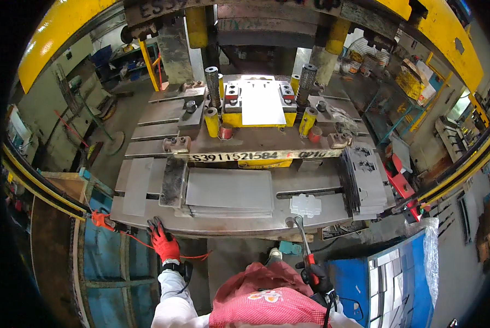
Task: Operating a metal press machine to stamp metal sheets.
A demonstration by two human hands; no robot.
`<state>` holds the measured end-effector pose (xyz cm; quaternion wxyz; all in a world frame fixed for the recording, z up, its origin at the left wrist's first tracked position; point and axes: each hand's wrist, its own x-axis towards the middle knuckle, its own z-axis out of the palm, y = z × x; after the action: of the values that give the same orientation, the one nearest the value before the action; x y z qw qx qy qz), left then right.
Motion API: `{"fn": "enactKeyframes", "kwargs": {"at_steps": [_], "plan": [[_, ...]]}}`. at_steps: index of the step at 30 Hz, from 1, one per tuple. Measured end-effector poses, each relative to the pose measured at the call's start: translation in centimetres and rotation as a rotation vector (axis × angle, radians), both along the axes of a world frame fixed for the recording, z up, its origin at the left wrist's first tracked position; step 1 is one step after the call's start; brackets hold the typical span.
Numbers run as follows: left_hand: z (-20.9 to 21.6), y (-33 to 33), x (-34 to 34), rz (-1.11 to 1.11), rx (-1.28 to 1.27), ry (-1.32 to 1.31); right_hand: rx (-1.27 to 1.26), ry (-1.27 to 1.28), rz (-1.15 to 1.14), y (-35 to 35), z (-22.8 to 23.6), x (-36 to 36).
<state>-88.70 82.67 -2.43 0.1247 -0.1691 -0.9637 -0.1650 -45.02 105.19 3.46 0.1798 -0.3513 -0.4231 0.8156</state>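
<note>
My left hand (165, 243), in a red glove with dark fingertips, rests at the front edge of the steel press table (245, 225), fingers stretched out. Close to it runs a thin red cord (138, 240). In a dark glove, my right hand (320, 280) grips a long metal hand tool (304, 236) with red grips. Its round tip touches or hovers by the table edge, just below a small cut-out metal piece (305, 205); I cannot tell which. Left of that piece lies a stack of flat metal sheets (229, 188). One bright sheet (262, 106) lies on the die.
Yellow-and-steel guide posts (212, 121) flank the die (233, 119). Stamped metal parts (368, 183) are piled at the table's right, and a flat strip (138, 186) lies at its left. A blue bin (346, 279) stands lower right, a blue metal frame (100, 246) lower left.
</note>
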Motion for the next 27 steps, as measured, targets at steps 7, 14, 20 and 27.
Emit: {"fn": "enactKeyframes", "kwargs": {"at_steps": [7,14,20,27], "plan": [[1.7,0.4,0.2,-0.026,-0.052,0.026,0.091,0.019,-0.116,-1.4,1.7,-0.8],[0.7,0.2,-0.3,-0.012,-0.095,0.064,0.084,0.012,-0.033,-0.2,0.4,-0.1],[1.4,0.1,-0.3,-0.027,-0.108,0.036,0.122,0.013,-0.103,-0.3,1.4,-0.9],[2.1,0.3,0.1,-0.014,-0.148,-0.019,0.058,0.053,-0.032,-0.7,2.0,-0.8]]}}
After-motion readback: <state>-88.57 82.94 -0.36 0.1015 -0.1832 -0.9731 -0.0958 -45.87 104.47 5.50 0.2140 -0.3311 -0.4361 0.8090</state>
